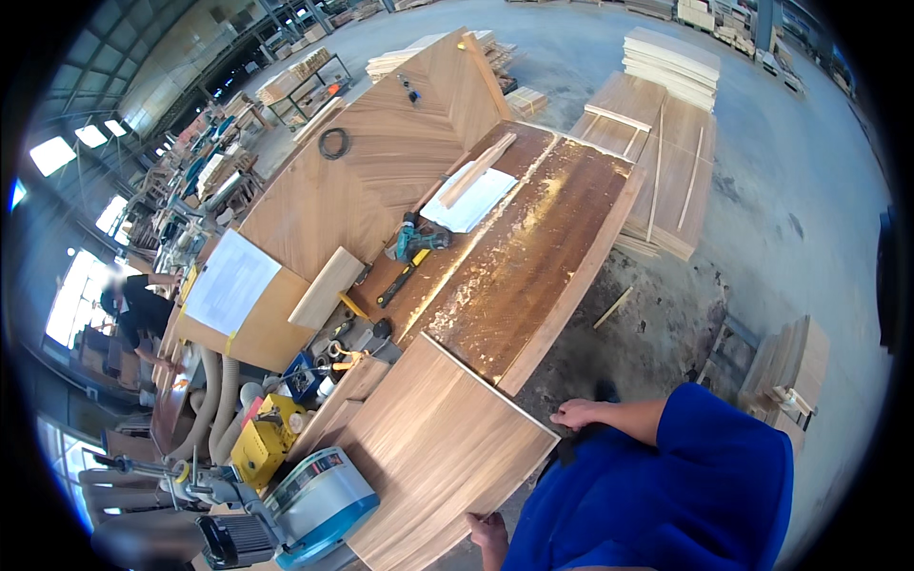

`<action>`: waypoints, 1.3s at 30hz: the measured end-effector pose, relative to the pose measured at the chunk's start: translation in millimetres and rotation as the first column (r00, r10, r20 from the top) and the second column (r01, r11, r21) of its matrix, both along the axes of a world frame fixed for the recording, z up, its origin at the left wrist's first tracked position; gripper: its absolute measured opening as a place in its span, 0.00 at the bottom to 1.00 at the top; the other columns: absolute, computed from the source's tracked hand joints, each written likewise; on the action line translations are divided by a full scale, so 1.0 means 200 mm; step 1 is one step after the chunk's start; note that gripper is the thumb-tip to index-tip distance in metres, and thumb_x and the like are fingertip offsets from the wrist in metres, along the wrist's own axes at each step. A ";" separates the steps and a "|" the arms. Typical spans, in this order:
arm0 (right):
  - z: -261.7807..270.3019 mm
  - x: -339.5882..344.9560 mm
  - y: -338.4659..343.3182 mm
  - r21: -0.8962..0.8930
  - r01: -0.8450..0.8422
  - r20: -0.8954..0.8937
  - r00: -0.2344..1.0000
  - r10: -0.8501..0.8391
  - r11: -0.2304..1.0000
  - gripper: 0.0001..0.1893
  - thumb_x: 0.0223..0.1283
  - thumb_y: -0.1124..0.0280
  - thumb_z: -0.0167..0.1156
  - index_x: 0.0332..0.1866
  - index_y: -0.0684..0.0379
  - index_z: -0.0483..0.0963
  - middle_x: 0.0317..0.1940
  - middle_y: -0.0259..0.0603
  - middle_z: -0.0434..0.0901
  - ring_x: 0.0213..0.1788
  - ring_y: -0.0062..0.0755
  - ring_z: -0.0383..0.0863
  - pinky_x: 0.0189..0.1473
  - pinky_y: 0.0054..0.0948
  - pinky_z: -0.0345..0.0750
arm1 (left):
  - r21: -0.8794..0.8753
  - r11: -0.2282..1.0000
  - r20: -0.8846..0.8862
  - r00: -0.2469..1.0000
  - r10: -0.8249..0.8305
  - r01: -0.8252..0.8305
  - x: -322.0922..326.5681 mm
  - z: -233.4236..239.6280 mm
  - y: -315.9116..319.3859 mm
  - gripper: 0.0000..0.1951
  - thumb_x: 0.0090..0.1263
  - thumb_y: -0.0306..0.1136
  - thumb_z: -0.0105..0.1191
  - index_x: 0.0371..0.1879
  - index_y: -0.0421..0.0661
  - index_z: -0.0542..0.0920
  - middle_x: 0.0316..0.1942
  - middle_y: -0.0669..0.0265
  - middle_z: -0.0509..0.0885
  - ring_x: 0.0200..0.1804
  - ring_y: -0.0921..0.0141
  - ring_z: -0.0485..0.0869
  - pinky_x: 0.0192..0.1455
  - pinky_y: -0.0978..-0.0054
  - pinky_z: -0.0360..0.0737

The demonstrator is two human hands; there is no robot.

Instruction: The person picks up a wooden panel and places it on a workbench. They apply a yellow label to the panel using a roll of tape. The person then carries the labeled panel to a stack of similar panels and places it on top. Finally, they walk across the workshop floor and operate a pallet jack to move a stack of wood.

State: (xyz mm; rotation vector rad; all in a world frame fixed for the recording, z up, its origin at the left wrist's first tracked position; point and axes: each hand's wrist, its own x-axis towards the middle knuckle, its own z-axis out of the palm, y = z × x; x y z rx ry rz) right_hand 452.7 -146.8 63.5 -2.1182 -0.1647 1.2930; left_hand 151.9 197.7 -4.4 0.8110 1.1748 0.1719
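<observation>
My left hand (488,532) grips the near edge of a wood-grain panel (435,457), its fingertips at the edge. My right hand (573,414), fingers curled, is beside the panel's right corner; whether it touches the panel or holds anything cannot be told. Beyond the panel is a brown worktop (500,278) marked with dried glue or filler. A teal cordless drill (418,239) and a black-and-yellow tool (402,278) lie on it. White papers (469,196) lie under a wooden strip (478,170). A large chevron-grain panel (371,164) leans along the far side.
A machine with a blue-and-silver housing (325,510) stands left of the panel, near a yellow machine part (264,442) and flexible hoses (214,400). Stacked boards (675,157) stand beyond the worktop, others (785,371) to the right. A person (139,307) is at the far left.
</observation>
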 end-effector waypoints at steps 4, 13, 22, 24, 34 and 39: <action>-0.12 0.07 -0.16 -0.032 -0.155 0.018 0.988 0.156 0.987 0.28 0.70 0.45 0.48 0.32 0.58 0.84 0.24 0.44 0.83 0.32 0.39 0.85 0.38 0.40 0.78 | -0.345 0.910 -0.142 0.971 0.194 -0.232 0.15 0.02 -0.17 0.18 0.75 0.51 0.53 0.46 0.46 0.76 0.36 0.62 0.77 0.38 0.63 0.79 0.35 0.64 0.79; -0.32 0.44 -0.97 0.012 0.080 0.159 0.984 -0.081 0.997 0.20 0.61 0.52 0.55 0.34 0.61 0.82 0.35 0.54 0.84 0.40 0.52 0.84 0.43 0.48 0.78 | 0.101 0.723 -0.317 0.711 -0.627 0.683 0.67 0.62 -1.01 0.19 0.76 0.47 0.52 0.49 0.41 0.77 0.39 0.61 0.81 0.40 0.65 0.81 0.41 0.64 0.79; -0.45 0.43 -2.14 -0.240 0.526 0.404 0.818 -0.409 0.816 0.18 0.58 0.56 0.56 0.33 0.62 0.83 0.35 0.54 0.85 0.41 0.58 0.85 0.44 0.50 0.81 | 0.159 -0.152 -0.446 -0.066 -0.892 0.976 1.47 0.93 -1.61 0.21 0.76 0.44 0.54 0.53 0.36 0.79 0.44 0.60 0.85 0.43 0.71 0.82 0.46 0.72 0.79; -0.49 0.37 -2.29 -0.336 0.299 0.463 0.878 -0.120 0.893 0.16 0.57 0.58 0.56 0.32 0.61 0.83 0.34 0.54 0.86 0.40 0.56 0.85 0.43 0.49 0.81 | 0.112 -0.120 -0.424 -0.062 -0.903 0.986 1.65 0.86 -1.62 0.21 0.76 0.44 0.54 0.54 0.35 0.79 0.46 0.60 0.86 0.43 0.72 0.83 0.47 0.74 0.80; -0.26 0.68 -2.28 -0.230 0.629 -0.034 0.758 -0.652 0.743 0.18 0.60 0.57 0.51 0.30 0.57 0.83 0.30 0.46 0.87 0.39 0.41 0.87 0.42 0.40 0.82 | 0.096 0.173 -0.116 0.183 -0.976 0.980 2.69 0.67 -1.79 0.15 0.73 0.34 0.59 0.53 0.38 0.78 0.40 0.64 0.85 0.40 0.73 0.84 0.43 0.78 0.83; -0.11 1.21 -2.32 -0.047 0.716 0.171 0.693 -0.700 0.697 0.17 0.61 0.58 0.51 0.33 0.59 0.83 0.29 0.45 0.86 0.36 0.39 0.87 0.41 0.38 0.81 | 0.269 0.200 -0.032 0.216 -0.976 0.942 3.19 0.74 -1.98 0.20 0.74 0.37 0.59 0.56 0.35 0.76 0.43 0.60 0.84 0.45 0.71 0.85 0.49 0.74 0.82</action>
